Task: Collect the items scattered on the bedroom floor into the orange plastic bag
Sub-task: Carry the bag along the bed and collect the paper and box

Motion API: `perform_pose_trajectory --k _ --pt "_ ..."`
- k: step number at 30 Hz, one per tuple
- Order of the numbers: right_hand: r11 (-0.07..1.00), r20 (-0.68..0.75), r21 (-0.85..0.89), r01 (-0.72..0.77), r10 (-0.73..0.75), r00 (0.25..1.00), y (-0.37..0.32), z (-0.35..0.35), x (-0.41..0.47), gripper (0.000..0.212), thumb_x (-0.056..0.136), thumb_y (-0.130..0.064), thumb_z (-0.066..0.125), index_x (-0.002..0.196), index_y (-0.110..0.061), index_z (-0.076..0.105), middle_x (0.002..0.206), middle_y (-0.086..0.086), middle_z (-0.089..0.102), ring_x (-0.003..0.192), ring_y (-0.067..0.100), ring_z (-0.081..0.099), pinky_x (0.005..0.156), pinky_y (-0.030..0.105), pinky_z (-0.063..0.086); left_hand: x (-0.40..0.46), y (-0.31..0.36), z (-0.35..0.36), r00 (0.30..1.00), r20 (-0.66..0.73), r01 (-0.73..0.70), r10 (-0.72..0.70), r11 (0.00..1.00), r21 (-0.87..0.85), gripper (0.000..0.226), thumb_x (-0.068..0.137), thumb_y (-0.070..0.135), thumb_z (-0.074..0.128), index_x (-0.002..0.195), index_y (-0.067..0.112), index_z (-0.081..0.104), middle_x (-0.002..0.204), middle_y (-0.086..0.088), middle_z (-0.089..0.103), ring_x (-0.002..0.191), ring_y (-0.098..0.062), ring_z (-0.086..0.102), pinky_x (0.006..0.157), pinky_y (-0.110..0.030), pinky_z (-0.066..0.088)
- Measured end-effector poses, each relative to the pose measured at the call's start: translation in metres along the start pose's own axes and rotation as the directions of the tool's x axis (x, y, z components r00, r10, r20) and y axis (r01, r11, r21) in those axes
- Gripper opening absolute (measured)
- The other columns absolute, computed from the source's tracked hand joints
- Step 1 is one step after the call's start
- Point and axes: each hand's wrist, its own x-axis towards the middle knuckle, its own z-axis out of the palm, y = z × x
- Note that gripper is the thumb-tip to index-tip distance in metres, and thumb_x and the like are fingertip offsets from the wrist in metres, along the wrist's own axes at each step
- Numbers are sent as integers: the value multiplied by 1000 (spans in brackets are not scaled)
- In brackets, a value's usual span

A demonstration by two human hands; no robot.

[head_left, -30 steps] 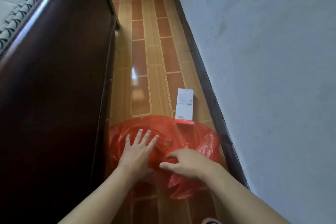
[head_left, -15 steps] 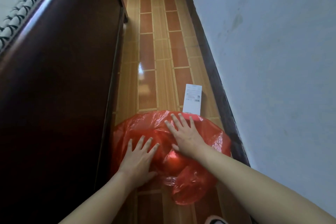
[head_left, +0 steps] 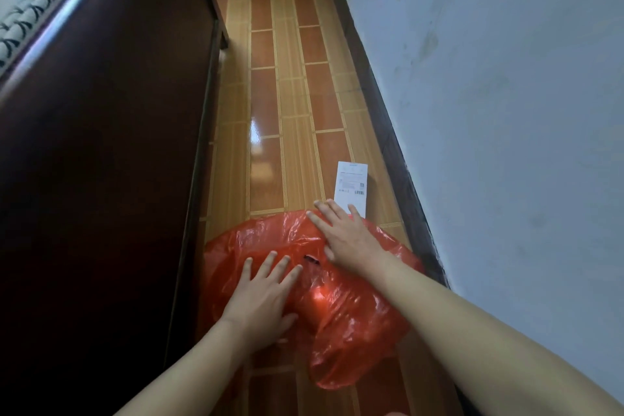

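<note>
Hands lie flat with straight fingers on the orange bag (head_left: 351, 324) on the floor (head_left: 266, 84): left hand (head_left: 261, 300) near, right hand (head_left: 344, 240) touching the white box (head_left: 351, 187).

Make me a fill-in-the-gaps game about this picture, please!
1. Both hands rest flat on the ____ bag.
2. The right hand reaches toward the white ____, which lies beside the wall.
3. Far down the floor sits a small yellow ____.
4. The left hand is nearer the dark ____ frame.

Missing words: orange; card; ball; bed
</note>
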Motion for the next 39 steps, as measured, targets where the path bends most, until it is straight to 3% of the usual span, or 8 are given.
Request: perform_pose_trajectory --k 5,8,12,16,23,26,32,39 --pt "975 -391 204 84 2 920 -54 21 -53 50 85 -28 57 133 -16 64 147 5 56 143 24 45 116 52 37 24 -24 -12 997 -70 48 -45 998 36 75 104 43 39 165 27 -2 174 -3 -2 159 -28 -10 126 -62 1" --pt "976 -130 217 22 7 992 -79 46 -71 63 93 -47 48 146 -15 54 154 8 49 146 26 40 116 55 37 33 -34 -11 998 -39 53 -51 997 60 72 104 33 38 165 28 0 174 -4 -1 159 -30 -9 125 -64 3" --pt "975 221 200 -99 54 974 -78 53 -80 86 95 -63 47 165 -27 11 171 13 10 157 34 14 127 55 9 31 -31 3 996 -70 62 -62 998 -1 72 102 34 45 164 36 8 174 -3 3 160 -31 -4 124 -63 8" --pt "983 303 172 -63 8 953 -73 52 -72 82 93 -58 58 161 -28 22 169 19 10 156 37 11 127 59 5 28 -24 13 993 -112 24 -29 999 -48 66 103 28 42 162 40 15 174 -2 4 160 -30 -4 124 -64 6" --pt "992 39 39 121 -123 992 -80 67 -84 41 72 -34 79 111 -24 71 112 -4 69 115 21 64 109 57 46 28 -20 18 995 -90 26 -32 997 -70 54 108 43 31 161 40 23 173 -1 8 160 -30 -4 123 -67 6" --pt "984 -64 19 179 -178 982 -82 71 -93 15 76 -28 64 88 -28 73 87 -12 68 96 17 65 102 56 52 32 -15 18 997 -68 27 -33 996 -91 55 107 52 29 160 40 24 173 -1 9 160 -30 -4 122 -67 3" --pt "946 -178 24 324 -315 932 -100 76 -122 20 86 -30 52 77 -25 70 76 -8 65 81 17 60 80 34 49 32 -7 20 999 -21 27 -28 998 -60 61 104 59 31 160 36 24 173 -2 9 160 -31 -3 122 -68 4" --pt "880 35 35 473 -474 880 -130 101 -166 3 72 -32 67 73 -29 68 68 -13 59 63 10 59 58 24 40 13 -22 31 993 87 81 -79 997 -15 73 99 62 38 162 30 22 173 -4 10 160 -31 1 125 -65 3"
